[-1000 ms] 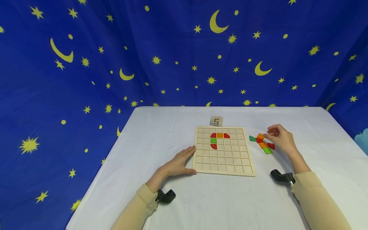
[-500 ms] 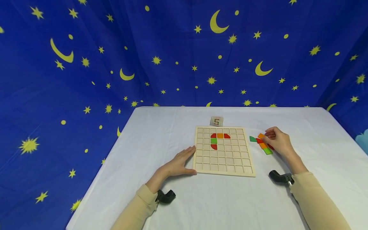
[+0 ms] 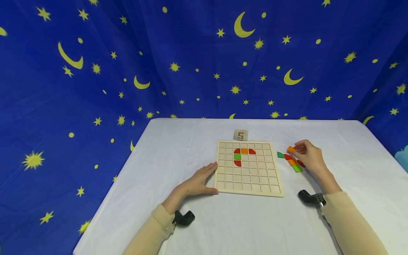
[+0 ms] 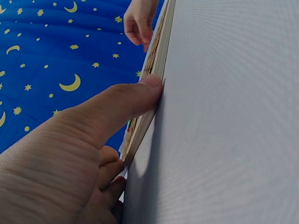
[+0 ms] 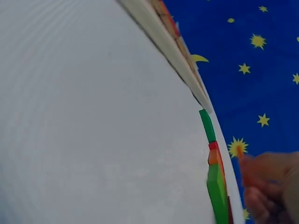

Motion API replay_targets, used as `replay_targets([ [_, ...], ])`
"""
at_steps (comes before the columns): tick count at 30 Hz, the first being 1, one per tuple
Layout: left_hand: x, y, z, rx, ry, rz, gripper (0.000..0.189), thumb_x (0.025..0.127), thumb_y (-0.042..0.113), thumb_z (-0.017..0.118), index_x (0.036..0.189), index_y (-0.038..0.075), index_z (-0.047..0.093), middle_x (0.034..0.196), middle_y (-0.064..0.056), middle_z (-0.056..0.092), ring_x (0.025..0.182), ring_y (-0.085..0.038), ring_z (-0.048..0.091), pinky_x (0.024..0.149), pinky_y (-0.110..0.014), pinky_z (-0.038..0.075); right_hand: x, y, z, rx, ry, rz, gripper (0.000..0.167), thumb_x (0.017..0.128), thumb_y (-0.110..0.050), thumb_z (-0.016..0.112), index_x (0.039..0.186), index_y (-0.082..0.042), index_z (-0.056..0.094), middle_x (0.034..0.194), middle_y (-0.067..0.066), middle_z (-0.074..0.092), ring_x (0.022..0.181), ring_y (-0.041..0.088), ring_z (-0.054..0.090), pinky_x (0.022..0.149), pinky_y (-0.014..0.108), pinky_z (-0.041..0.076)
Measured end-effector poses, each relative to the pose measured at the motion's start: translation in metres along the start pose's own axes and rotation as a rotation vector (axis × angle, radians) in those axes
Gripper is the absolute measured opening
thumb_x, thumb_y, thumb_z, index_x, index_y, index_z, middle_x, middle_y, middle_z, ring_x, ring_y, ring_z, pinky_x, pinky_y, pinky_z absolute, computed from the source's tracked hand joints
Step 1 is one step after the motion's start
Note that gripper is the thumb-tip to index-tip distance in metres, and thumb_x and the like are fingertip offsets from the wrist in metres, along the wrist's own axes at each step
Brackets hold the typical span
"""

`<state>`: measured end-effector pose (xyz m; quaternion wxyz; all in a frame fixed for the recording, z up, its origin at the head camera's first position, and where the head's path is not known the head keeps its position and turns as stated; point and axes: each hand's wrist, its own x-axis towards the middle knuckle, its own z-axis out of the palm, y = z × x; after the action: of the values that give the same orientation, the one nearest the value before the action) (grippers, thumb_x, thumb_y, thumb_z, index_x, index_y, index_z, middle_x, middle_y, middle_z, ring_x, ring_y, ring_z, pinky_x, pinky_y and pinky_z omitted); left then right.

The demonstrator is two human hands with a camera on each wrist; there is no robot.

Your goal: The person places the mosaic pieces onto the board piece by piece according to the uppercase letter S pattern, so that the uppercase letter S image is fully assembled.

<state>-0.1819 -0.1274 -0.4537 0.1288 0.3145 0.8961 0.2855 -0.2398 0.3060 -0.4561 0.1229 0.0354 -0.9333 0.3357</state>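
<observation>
My right hand [image 3: 310, 156] pinches an orange square tile [image 3: 290, 149] between thumb and fingers, a little above the loose tiles to the right of the board. In the right wrist view that tile is blurred and seen edge-on. My left hand [image 3: 198, 182] touches the left side of the wooden grid board [image 3: 248, 193], fingers extended along its edge and thumb at the near left corner. Set in the board are red rounded tiles [image 3: 252, 151], an orange square [image 3: 244, 151] and a green square [image 3: 237, 156], forming a hooked curve.
Beside the board lie a dark green rounded tile [image 3: 280, 155], a light green tile [image 3: 297, 168], another orange tile [image 3: 292, 162] and red tiles [image 3: 288, 157]. A small pattern card [image 3: 240, 135] rests behind the board on the white tablecloth [image 3: 178, 141].
My right hand has moved slightly left onto the loose tiles, and the orange square is now pinched and raised off the pile. The left hand stays put at the board.
</observation>
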Motion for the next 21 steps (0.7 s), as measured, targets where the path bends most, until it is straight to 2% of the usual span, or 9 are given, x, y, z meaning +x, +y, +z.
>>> replay_targets([
  [4, 0.000, 0.000, -0.001, 0.001, 0.001, 0.008, 0.098, 0.079, 0.041, 0.075, 0.150, 0.003, 0.019, 0.155, -0.011, 0.018, 0.142, -0.024, 0.012, 0.114, -0.041, 0.012, 0.009, 0.004, -0.002, 0.025, 0.030, -0.020, 0.036, 0.087, -0.011, 0.068, 0.115, 0.004, 0.050, 0.104, 0.023, 0.059, 0.091, 0.035, 0.058, 0.080, 0.043, 0.051],
  [10, -0.001, 0.000, 0.000, -0.007, 0.002, 0.004, 0.098, 0.079, 0.041, 0.075, 0.150, 0.003, 0.019, 0.155, -0.011, 0.018, 0.142, -0.025, 0.013, 0.113, -0.042, 0.013, 0.032, 0.042, 0.013, 0.015, 0.088, -0.064, 0.046, 0.086, -0.035, 0.068, 0.118, -0.006, 0.051, 0.106, 0.012, 0.060, 0.089, 0.026, 0.059, 0.079, 0.042, 0.051],
  [12, -0.001, -0.001, 0.001, -0.005, 0.001, 0.004, 0.098, 0.079, 0.041, 0.075, 0.150, 0.002, 0.018, 0.155, -0.011, 0.018, 0.142, -0.025, 0.013, 0.113, -0.042, 0.013, 0.034, 0.042, 0.014, 0.016, 0.095, -0.082, 0.048, 0.086, -0.038, 0.067, 0.118, -0.006, 0.051, 0.106, 0.011, 0.060, 0.089, 0.025, 0.059, 0.078, 0.041, 0.052],
  [14, -0.001, -0.001, 0.001, -0.004, 0.004, 0.006, 0.098, 0.079, 0.041, 0.075, 0.150, 0.002, 0.018, 0.155, -0.011, 0.018, 0.142, -0.026, 0.013, 0.113, -0.043, 0.013, 0.030, 0.026, 0.009, 0.022, 0.082, -0.081, 0.046, 0.086, -0.035, 0.068, 0.118, -0.006, 0.051, 0.105, 0.011, 0.061, 0.089, 0.025, 0.060, 0.071, 0.037, 0.053],
  [16, -0.001, 0.000, 0.001, 0.001, 0.001, 0.002, 0.099, 0.079, 0.042, 0.074, 0.150, 0.003, 0.018, 0.155, -0.011, 0.017, 0.142, -0.024, 0.013, 0.114, -0.042, 0.013, 0.022, 0.000, 0.001, 0.047, 0.047, -0.092, 0.043, 0.087, -0.028, 0.069, 0.118, -0.004, 0.051, 0.106, 0.014, 0.061, 0.090, 0.027, 0.060, 0.070, 0.036, 0.053],
  [19, 0.000, 0.000, 0.001, 0.001, 0.000, 0.004, 0.099, 0.079, 0.042, 0.074, 0.150, 0.002, 0.017, 0.155, -0.011, 0.017, 0.142, -0.024, 0.012, 0.114, -0.041, 0.012, 0.009, -0.041, -0.009, 0.107, -0.001, -0.120, 0.041, 0.086, -0.017, 0.071, 0.116, 0.002, 0.051, 0.106, 0.020, 0.061, 0.091, 0.033, 0.060, 0.072, 0.038, 0.052],
  [21, 0.000, 0.000, 0.000, -0.001, -0.002, 0.004, 0.099, 0.079, 0.042, 0.074, 0.150, 0.003, 0.017, 0.155, -0.010, 0.017, 0.142, -0.024, 0.012, 0.114, -0.041, 0.012, 0.003, -0.058, -0.010, 0.135, -0.025, -0.159, 0.040, 0.086, -0.012, 0.071, 0.116, 0.005, 0.051, 0.106, 0.023, 0.061, 0.091, 0.035, 0.060, 0.079, 0.040, 0.051],
])
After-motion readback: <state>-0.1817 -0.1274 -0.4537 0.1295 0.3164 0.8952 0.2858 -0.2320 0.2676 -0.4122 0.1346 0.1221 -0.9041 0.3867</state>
